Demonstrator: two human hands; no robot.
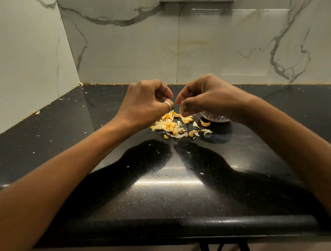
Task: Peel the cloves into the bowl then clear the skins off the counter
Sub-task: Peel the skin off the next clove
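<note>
Two hands hovered above the middle of the counter [165,194] | right hand [208,100] pinched a clove [182,111] at its fingertips | left hand [145,103] curled close beside it, grasp unclear | skins [170,126] heaped beneath | bowl [215,118] just right of the heap, half hidden.

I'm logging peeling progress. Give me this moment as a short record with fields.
right hand: pinches a pale garlic clove
left hand: fingers curled, contents hidden
surface: black speckled stone counter
skins: pile of yellowish papery garlic skins, on the counter beside the bowl
bowl: small white bowl with purple pattern, partly hidden under right hand
stage: peeling; skins not yet cleared
</note>
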